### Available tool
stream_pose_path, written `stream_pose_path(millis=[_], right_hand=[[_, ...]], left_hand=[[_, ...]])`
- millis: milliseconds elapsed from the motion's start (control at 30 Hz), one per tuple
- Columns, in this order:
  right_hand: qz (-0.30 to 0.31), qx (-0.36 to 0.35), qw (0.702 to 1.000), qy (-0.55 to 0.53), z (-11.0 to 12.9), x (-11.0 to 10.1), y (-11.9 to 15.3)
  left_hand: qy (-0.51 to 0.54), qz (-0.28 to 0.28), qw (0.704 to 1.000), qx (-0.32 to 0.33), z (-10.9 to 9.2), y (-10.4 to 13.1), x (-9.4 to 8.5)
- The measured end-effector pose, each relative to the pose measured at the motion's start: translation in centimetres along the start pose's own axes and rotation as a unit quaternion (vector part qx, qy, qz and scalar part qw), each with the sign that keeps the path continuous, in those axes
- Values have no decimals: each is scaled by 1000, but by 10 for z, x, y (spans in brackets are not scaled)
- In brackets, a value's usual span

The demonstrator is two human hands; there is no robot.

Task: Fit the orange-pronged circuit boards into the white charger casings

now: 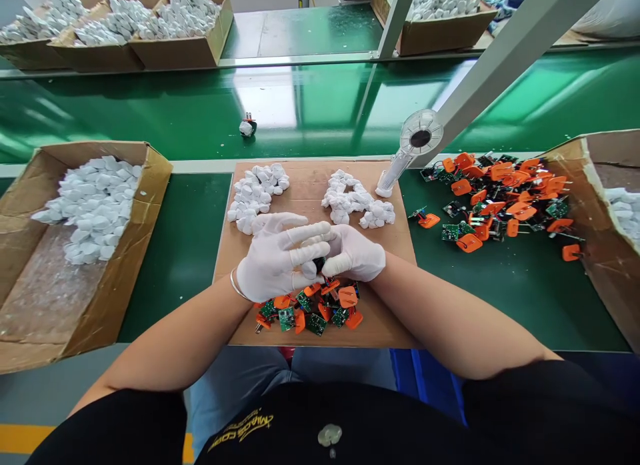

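Both of my hands wear white gloves and meet over a cardboard sheet (300, 185). My left hand (285, 257) has its fingers stretched toward the right, against a small dark part (319, 263) with a white piece beside it. The fingers of my right hand (353, 253) are bent round that dark part from the other side; its shape is mostly hidden. Just below the hands lies a pile of green circuit boards with orange pieces (316, 323). Beyond them are two groups of white pieces (257, 191), (350, 201).
A box of white pieces (150, 205) stands at left, another box (585, 185) at right. Orange pieces with boards (500, 191) lie right of the sheet. A clear plastic fan (420, 137) and a slanted metal post (500, 65) rise behind. One plug (247, 126) sits on the green belt.
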State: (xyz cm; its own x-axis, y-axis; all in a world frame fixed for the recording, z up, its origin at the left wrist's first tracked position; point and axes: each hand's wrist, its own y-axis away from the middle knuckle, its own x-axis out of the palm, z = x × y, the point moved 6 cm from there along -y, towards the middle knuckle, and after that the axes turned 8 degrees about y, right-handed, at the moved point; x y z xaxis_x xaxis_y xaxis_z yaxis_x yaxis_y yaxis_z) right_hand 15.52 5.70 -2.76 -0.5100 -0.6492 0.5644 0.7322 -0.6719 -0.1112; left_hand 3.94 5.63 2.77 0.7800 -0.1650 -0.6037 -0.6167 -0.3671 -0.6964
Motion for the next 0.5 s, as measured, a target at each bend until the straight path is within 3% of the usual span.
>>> stream_pose_path(millis=[133,267,500], right_hand=[[-62,-24,997,30,6,-9,0],[-136,-47,989,35,9,-20,1],[-188,-22,981,33,-1,-24,4]], left_hand=[[14,28,999,-30,3,-1,4],[113,-18,992,-47,5,-6,-4],[64,-52,997,-10,1,-13,-11]])
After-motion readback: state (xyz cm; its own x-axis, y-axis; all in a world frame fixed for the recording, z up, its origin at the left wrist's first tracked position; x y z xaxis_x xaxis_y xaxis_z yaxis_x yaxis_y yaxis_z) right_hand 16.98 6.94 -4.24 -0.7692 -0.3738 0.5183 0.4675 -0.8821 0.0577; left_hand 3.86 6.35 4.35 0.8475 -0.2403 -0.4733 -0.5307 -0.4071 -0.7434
